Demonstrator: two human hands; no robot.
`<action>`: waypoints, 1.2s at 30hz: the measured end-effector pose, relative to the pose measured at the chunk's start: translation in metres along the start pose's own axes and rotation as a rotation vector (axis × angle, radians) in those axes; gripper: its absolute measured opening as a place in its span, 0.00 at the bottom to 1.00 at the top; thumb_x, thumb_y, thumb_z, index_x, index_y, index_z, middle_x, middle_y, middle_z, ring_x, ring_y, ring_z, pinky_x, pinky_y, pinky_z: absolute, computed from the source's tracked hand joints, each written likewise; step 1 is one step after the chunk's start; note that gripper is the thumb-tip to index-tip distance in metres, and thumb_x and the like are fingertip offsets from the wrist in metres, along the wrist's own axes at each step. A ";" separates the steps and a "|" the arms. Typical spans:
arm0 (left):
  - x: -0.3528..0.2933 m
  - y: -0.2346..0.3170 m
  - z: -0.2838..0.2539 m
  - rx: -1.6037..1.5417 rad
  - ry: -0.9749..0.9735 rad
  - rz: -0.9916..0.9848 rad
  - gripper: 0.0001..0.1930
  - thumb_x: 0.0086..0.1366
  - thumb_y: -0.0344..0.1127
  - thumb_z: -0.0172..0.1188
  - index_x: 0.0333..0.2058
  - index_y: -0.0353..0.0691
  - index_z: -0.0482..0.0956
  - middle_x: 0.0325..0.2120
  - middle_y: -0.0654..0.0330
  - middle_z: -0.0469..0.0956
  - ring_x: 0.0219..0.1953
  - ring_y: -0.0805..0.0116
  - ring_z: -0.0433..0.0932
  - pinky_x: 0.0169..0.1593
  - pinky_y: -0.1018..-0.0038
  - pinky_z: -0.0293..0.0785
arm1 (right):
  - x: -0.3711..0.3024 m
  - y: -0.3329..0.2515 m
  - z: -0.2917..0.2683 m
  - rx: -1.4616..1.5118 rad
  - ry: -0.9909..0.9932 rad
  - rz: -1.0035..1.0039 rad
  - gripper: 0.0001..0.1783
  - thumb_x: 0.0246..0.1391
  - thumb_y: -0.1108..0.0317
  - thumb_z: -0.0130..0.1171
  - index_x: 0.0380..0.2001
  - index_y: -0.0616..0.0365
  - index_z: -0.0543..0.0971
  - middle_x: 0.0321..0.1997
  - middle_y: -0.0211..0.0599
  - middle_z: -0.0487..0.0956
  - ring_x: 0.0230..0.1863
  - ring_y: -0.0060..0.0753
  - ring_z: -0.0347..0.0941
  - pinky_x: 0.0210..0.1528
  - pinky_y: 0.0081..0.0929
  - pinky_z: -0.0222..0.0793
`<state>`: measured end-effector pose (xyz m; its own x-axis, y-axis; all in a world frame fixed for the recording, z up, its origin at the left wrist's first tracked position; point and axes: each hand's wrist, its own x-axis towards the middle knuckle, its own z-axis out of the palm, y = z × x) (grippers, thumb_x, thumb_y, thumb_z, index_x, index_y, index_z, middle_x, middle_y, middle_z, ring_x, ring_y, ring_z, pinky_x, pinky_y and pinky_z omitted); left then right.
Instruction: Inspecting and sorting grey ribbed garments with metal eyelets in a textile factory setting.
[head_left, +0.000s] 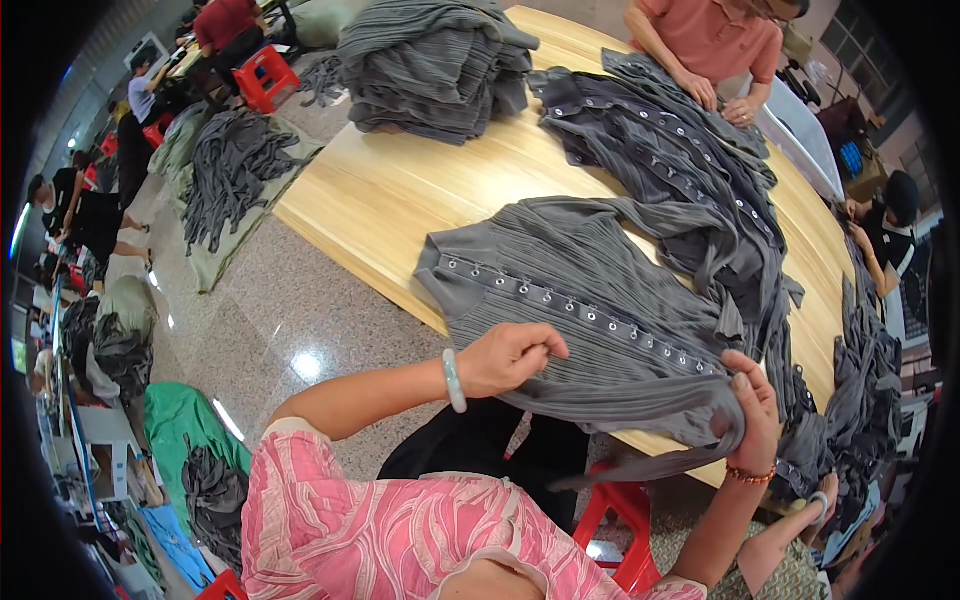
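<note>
Gripping the grey shirt (610,255) at the end opposite its collar (440,265): right hand (755,400), clamped on the fabric. Left hand (510,360) well apart, curled over the near side; whether it holds anything, cannot tell. Shirt lies on wooden table (350,195), metal fasteners (570,305) up.

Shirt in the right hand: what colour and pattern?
The shirt is grey, finely ridged; best in head view.

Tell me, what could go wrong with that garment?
The near sleeve of the grey ribbed fabric garment partly hangs off the pale wooden table and might drag the garment down. The far sleeve lies on other dark grey garments and could tangle with them. The brown beaded bracelet below the right hand might snag the fabric.
</note>
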<state>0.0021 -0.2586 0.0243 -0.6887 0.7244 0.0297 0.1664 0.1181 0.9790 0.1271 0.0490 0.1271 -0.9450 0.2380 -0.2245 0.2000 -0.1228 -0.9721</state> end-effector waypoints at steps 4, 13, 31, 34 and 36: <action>0.002 0.000 0.010 0.358 -0.044 0.303 0.23 0.56 0.45 0.65 0.46 0.38 0.72 0.31 0.57 0.73 0.33 0.61 0.74 0.37 0.68 0.69 | 0.038 0.029 -0.028 0.116 0.077 0.047 0.18 0.63 0.62 0.49 0.53 0.57 0.71 0.23 0.25 0.74 0.14 0.13 0.61 0.15 0.12 0.56; -0.023 -0.031 0.025 0.866 0.072 0.400 0.20 0.51 0.31 0.58 0.45 0.41 0.72 0.35 0.60 0.70 0.40 0.62 0.68 0.44 0.68 0.61 | 0.032 0.071 -0.044 -0.111 -0.014 0.048 0.33 0.45 0.76 0.60 0.58 0.66 0.67 0.45 0.30 0.75 0.34 0.13 0.69 0.32 0.10 0.64; 0.041 -0.050 -0.014 0.900 0.240 0.207 0.05 0.56 0.27 0.56 0.33 0.40 0.74 0.29 0.54 0.75 0.35 0.52 0.72 0.39 0.61 0.68 | -0.018 0.117 -0.058 -1.220 0.533 -0.150 0.18 0.45 0.75 0.53 0.44 0.54 0.76 0.39 0.44 0.75 0.41 0.51 0.73 0.43 0.42 0.69; 0.041 -0.046 -0.010 0.899 0.218 0.211 0.04 0.56 0.27 0.56 0.32 0.39 0.73 0.29 0.55 0.75 0.34 0.52 0.72 0.38 0.61 0.68 | -0.031 0.126 -0.073 -0.997 0.656 -0.291 0.16 0.47 0.78 0.51 0.42 0.60 0.76 0.33 0.41 0.77 0.35 0.39 0.75 0.38 0.32 0.71; 0.038 -0.046 -0.012 0.938 0.227 0.202 0.04 0.56 0.26 0.56 0.32 0.39 0.73 0.28 0.55 0.74 0.34 0.52 0.72 0.38 0.61 0.68 | -0.038 0.115 -0.073 -0.561 0.664 -0.158 0.13 0.52 0.79 0.49 0.41 0.62 0.77 0.26 0.27 0.74 0.26 0.15 0.68 0.29 0.15 0.66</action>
<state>-0.0401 -0.2451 -0.0174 -0.6883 0.6545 0.3129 0.7208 0.5683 0.3969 0.2050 0.0957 0.0189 -0.6619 0.7440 0.0912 0.3426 0.4084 -0.8461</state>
